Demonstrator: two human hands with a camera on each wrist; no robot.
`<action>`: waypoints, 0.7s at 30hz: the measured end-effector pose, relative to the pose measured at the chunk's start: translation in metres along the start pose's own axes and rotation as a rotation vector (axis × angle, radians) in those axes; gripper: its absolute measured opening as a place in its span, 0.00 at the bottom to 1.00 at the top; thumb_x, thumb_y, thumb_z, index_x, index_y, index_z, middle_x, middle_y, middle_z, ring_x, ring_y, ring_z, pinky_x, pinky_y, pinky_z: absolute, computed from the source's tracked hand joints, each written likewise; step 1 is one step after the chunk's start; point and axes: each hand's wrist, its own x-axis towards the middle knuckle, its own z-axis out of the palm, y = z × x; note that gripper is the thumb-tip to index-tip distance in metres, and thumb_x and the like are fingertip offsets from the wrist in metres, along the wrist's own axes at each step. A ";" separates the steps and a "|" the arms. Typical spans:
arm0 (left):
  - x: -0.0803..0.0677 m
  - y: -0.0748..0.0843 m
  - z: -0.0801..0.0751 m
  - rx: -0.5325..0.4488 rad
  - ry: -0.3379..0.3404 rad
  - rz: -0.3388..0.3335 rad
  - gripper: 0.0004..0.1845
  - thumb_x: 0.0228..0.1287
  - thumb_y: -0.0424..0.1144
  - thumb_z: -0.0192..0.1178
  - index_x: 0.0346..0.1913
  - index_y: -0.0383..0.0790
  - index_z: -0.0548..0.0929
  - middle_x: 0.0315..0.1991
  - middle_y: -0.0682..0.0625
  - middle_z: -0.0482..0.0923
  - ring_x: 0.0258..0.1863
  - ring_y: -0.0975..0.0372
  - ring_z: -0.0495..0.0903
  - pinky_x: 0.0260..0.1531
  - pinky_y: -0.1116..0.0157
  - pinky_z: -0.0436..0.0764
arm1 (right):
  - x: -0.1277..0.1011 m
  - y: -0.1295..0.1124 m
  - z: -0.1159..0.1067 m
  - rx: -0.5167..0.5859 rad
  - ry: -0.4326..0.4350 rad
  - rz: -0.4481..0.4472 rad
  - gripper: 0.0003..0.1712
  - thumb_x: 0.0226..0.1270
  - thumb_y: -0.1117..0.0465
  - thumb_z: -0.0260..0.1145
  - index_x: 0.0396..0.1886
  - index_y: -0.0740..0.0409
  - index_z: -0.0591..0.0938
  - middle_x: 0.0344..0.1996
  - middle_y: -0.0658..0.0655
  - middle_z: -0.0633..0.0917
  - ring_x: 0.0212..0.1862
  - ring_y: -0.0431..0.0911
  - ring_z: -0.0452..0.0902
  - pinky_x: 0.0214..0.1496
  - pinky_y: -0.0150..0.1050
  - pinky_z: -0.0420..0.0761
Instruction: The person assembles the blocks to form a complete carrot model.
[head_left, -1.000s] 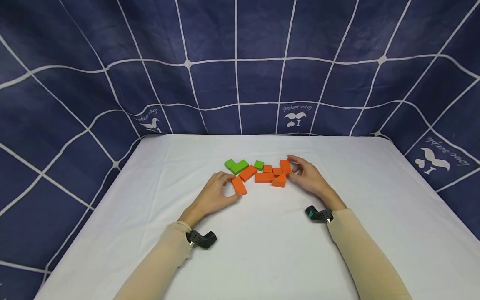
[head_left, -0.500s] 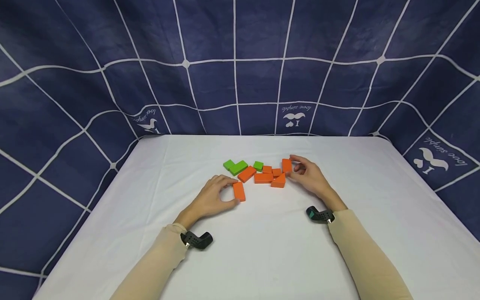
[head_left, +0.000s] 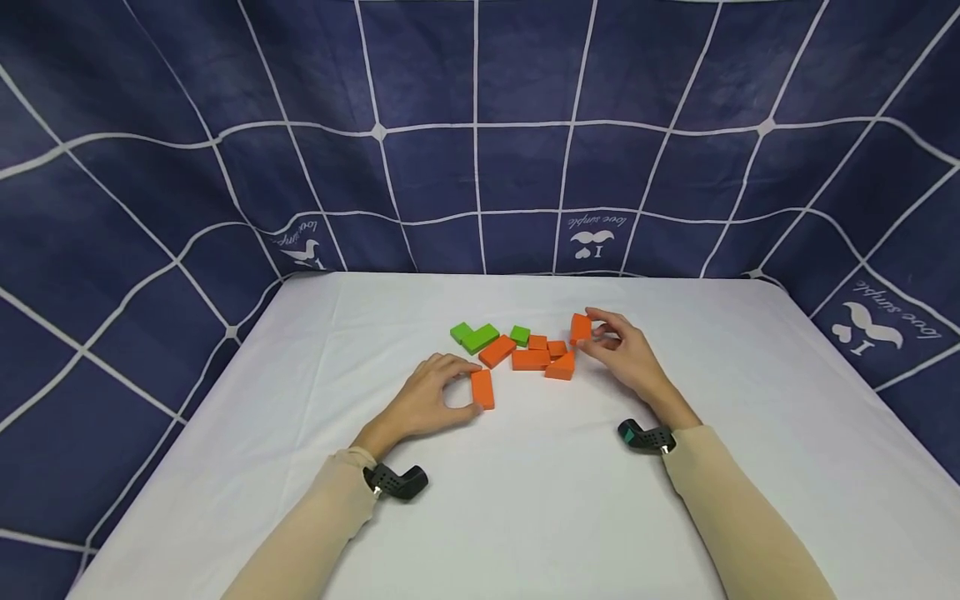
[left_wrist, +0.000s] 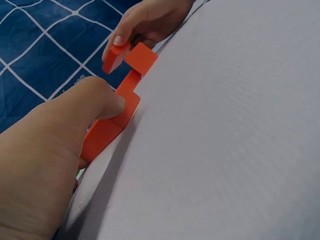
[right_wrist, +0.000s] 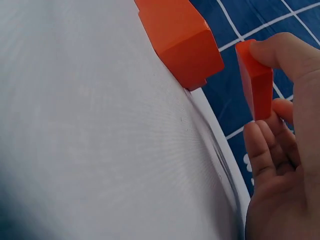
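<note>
My left hand (head_left: 431, 398) pinches an orange rectangular block (head_left: 482, 390) by its two ends, thumb at the near end and fingers at the far end. In the left wrist view the thumb covers part of this orange block (left_wrist: 102, 140). At the right end of the group, my right hand (head_left: 624, 350) holds a second orange rectangular block (head_left: 581, 328) between thumb and fingertips. The right wrist view shows that block (right_wrist: 261, 95) raised off the cloth. Between the hands lie a long orange block (head_left: 531, 360), an orange triangular block (head_left: 561, 367) and two small orange cubes (head_left: 537, 342).
Another orange block (head_left: 497, 352) lies at a slant beside a longer green block (head_left: 480, 339). A small green block (head_left: 461, 332) touches the group's left end, and a green cube (head_left: 520, 336) sits behind. White cloth (head_left: 525, 500) covers the table; a dark blue gridded curtain (head_left: 427, 175) stands behind.
My left hand has drawn its orange block toward me, away from the slanted one, and turned it straighter. My right hand has shifted its block slightly right and up, off the small cubes.
</note>
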 end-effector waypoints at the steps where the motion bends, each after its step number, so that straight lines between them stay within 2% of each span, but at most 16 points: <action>1: -0.001 0.000 0.000 0.000 -0.001 -0.002 0.30 0.51 0.58 0.67 0.59 0.55 0.78 0.54 0.57 0.76 0.53 0.64 0.70 0.56 0.58 0.68 | 0.000 -0.001 0.000 0.015 -0.005 -0.007 0.40 0.57 0.45 0.71 0.68 0.48 0.70 0.54 0.55 0.76 0.49 0.49 0.76 0.51 0.27 0.77; 4: -0.002 -0.001 0.000 0.001 -0.006 -0.004 0.30 0.51 0.59 0.66 0.59 0.56 0.78 0.54 0.58 0.76 0.54 0.64 0.69 0.57 0.58 0.68 | -0.001 -0.007 0.001 0.055 -0.027 -0.033 0.40 0.57 0.48 0.72 0.69 0.50 0.70 0.58 0.55 0.74 0.54 0.49 0.76 0.58 0.32 0.76; 7: -0.002 -0.001 0.000 -0.002 -0.005 -0.001 0.30 0.50 0.59 0.67 0.59 0.56 0.78 0.54 0.58 0.76 0.53 0.65 0.69 0.56 0.58 0.68 | -0.004 -0.023 -0.001 0.083 -0.067 -0.053 0.40 0.57 0.53 0.73 0.69 0.53 0.69 0.60 0.57 0.72 0.57 0.51 0.74 0.62 0.37 0.73; 14: -0.002 -0.001 -0.001 -0.009 0.006 0.007 0.30 0.48 0.58 0.68 0.57 0.56 0.79 0.52 0.59 0.77 0.53 0.65 0.70 0.56 0.59 0.68 | -0.018 -0.068 0.000 0.073 -0.179 -0.122 0.36 0.57 0.61 0.73 0.66 0.58 0.71 0.62 0.61 0.71 0.57 0.53 0.73 0.64 0.45 0.72; 18: -0.001 -0.001 -0.001 -0.012 0.002 0.008 0.30 0.49 0.58 0.68 0.57 0.56 0.79 0.52 0.59 0.77 0.53 0.65 0.70 0.57 0.59 0.68 | -0.020 -0.074 0.009 0.075 -0.220 -0.185 0.34 0.54 0.61 0.74 0.63 0.59 0.75 0.58 0.58 0.74 0.55 0.51 0.74 0.63 0.46 0.72; 21: -0.001 -0.001 -0.001 -0.013 -0.005 0.005 0.30 0.49 0.58 0.68 0.57 0.56 0.79 0.52 0.59 0.77 0.53 0.65 0.70 0.57 0.59 0.68 | -0.018 -0.069 0.019 0.044 -0.253 -0.220 0.34 0.53 0.57 0.76 0.61 0.54 0.76 0.56 0.53 0.75 0.54 0.48 0.74 0.63 0.45 0.73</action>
